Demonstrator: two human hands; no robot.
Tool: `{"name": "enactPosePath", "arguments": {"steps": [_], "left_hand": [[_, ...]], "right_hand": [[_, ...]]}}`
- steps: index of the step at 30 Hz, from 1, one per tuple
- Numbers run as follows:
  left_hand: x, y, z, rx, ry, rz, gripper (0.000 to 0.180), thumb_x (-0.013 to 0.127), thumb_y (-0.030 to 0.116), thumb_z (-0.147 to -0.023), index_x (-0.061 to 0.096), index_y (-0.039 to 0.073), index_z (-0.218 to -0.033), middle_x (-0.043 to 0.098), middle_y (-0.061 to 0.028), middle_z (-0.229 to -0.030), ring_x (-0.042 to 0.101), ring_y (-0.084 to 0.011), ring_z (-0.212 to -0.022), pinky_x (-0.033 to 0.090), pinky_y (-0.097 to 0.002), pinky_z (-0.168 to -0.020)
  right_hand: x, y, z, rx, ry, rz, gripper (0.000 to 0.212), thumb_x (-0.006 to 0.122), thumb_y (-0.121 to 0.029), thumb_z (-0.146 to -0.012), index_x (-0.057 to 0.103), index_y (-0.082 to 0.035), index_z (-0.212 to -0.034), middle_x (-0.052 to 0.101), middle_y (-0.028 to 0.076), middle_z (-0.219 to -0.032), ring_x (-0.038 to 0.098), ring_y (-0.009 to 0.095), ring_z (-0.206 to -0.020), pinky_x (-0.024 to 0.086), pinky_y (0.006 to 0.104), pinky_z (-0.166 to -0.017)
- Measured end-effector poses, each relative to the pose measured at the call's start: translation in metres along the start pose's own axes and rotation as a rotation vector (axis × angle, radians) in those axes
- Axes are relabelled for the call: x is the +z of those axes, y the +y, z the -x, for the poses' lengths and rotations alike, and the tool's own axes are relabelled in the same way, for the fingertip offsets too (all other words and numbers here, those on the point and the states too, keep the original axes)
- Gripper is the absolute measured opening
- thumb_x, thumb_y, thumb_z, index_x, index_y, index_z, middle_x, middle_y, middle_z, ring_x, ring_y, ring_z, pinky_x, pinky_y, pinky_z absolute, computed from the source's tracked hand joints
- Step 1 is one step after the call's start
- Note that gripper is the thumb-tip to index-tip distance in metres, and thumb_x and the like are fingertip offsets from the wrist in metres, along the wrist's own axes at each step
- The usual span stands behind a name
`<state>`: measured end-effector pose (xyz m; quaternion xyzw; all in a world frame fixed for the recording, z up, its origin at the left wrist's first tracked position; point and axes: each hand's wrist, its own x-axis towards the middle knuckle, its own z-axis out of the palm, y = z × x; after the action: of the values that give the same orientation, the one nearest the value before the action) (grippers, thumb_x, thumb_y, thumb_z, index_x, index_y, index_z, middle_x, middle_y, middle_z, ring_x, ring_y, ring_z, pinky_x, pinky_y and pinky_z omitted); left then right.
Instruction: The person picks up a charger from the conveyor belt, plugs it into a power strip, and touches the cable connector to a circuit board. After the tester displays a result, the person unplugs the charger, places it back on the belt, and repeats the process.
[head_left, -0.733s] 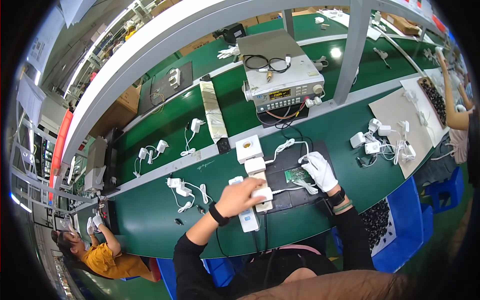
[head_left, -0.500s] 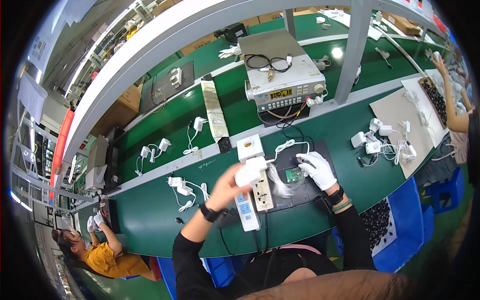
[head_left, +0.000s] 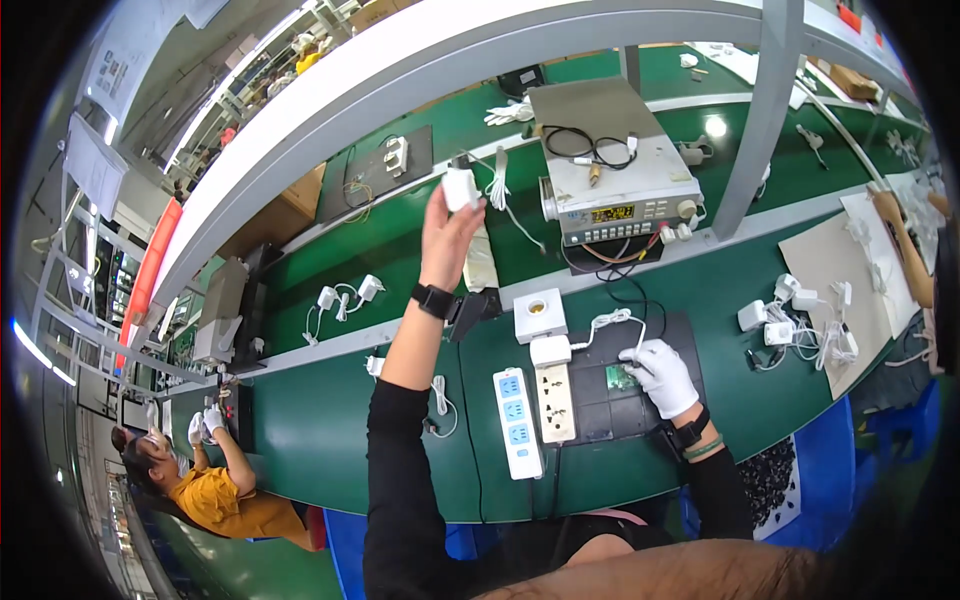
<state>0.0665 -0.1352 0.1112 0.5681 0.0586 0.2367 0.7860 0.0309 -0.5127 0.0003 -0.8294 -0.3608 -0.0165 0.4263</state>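
My bare left hand (head_left: 449,235) is raised over the far side of the bench, closed around a white power adapter (head_left: 461,188). A white bundled cable (head_left: 499,182) hangs to the right of that adapter. Another white adapter (head_left: 550,350) sits at the far end of the beige power strip (head_left: 555,405). Its white cord (head_left: 610,319) curves right to my gloved right hand (head_left: 661,377), whose fingertips are pinched on the cord's end; the plug itself is mostly hidden. Beneath those fingers a small green circuit board (head_left: 619,377) lies on the dark mat (head_left: 680,345).
A white-and-blue power strip (head_left: 516,425) and a white socket box (head_left: 540,312) stand beside the beige strip. Behind is a grey bench instrument (head_left: 620,190) under a metal frame post (head_left: 755,120). Several adapters (head_left: 780,315) lie at right. Co-workers are at left (head_left: 215,500) and far right.
My left hand has moved from above the power strips up and away to the far side, carrying an adapter. My right hand stays by the circuit board. The view has shifted slightly.
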Motion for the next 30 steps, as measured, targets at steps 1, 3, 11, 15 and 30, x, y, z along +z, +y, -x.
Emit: {"name": "enactPosePath", "arguments": {"steps": [1, 3, 11, 15, 30], "left_hand": [[-0.015, -0.017, -0.015, -0.053, 0.022, -0.138, 0.051, 0.061, 0.016, -0.090, 0.042, 0.004, -0.136, 0.059, -0.0041, -0.109, 0.060, -0.0156, -0.088, 0.053, -0.0344, -0.077], [-0.056, -0.050, -0.043, -0.129, 0.059, -0.526, 0.052, 0.060, 0.019, -0.088, 0.042, 0.004, -0.135, 0.062, -0.0073, -0.107, 0.062, -0.0191, -0.091, 0.052, -0.0363, -0.078], [-0.174, -0.108, -0.068, -0.565, 0.195, -1.260, 0.047, 0.055, 0.014, -0.080, 0.054, 0.003, -0.126, 0.067, -0.0090, -0.066, 0.060, -0.0200, -0.047, 0.048, -0.0333, -0.044], [-0.146, -0.088, -0.040, -0.267, 0.246, -1.075, 0.042, 0.051, 0.012, -0.081, 0.057, 0.006, -0.122, 0.070, -0.0105, -0.079, 0.057, -0.0189, -0.045, 0.044, -0.0324, -0.039], [0.015, 0.120, 0.209, -0.158, -0.617, -0.425, 0.050, 0.062, 0.016, -0.084, 0.044, 0.006, -0.129, 0.054, -0.0154, -0.119, 0.058, -0.0236, -0.102, 0.044, -0.0324, -0.089]], "right_hand": [[0.001, 0.001, 0.000, -0.006, 0.008, -0.025, 0.025, 0.073, -0.013, -0.075, 0.069, -0.015, -0.100, 0.061, 0.006, -0.089, 0.061, 0.025, -0.079, 0.051, 0.0344, -0.069], [0.004, 0.005, 0.001, -0.023, 0.015, -0.054, 0.026, 0.073, -0.013, -0.074, 0.070, -0.016, -0.100, 0.061, 0.006, -0.089, 0.061, 0.025, -0.079, 0.051, 0.0345, -0.069], [0.007, 0.010, 0.002, 0.146, -0.038, -0.190, 0.029, 0.077, -0.009, -0.072, 0.072, -0.015, -0.100, 0.059, 0.003, -0.084, 0.060, 0.015, -0.069, 0.049, 0.0277, -0.062], [0.004, 0.007, 0.005, 0.074, -0.006, -0.076, 0.028, 0.075, -0.009, -0.074, 0.072, -0.012, -0.101, 0.060, 0.003, -0.085, 0.059, 0.014, -0.068, 0.049, 0.0266, -0.063], [-0.050, -0.123, -0.005, -0.250, 0.425, -0.206, 0.084, 0.086, -0.034, -0.063, 0.050, -0.005, -0.133, 0.055, 0.014, -0.125, 0.055, 0.025, -0.112, 0.044, 0.0352, -0.096]]}}
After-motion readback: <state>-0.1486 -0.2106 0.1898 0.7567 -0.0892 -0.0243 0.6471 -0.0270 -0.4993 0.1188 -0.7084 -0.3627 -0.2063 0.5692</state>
